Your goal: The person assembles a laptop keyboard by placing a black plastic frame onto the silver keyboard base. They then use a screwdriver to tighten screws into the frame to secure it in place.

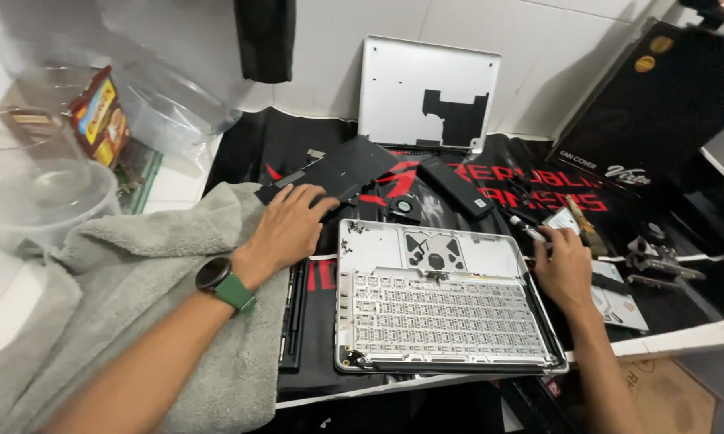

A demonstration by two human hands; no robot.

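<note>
One opened laptop shell (446, 305), one silver bottom cover (426, 92), two black battery packs (342, 173), one small fan (404, 207), one grey towel (137, 321), two hands (286, 229), one wristwatch (216, 275).

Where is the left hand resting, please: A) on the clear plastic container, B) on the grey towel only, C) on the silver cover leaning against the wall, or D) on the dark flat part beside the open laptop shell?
D: the left hand lies with its fingers on the dark flat part, just up and left of the laptop shell, away from the silver cover.
</note>
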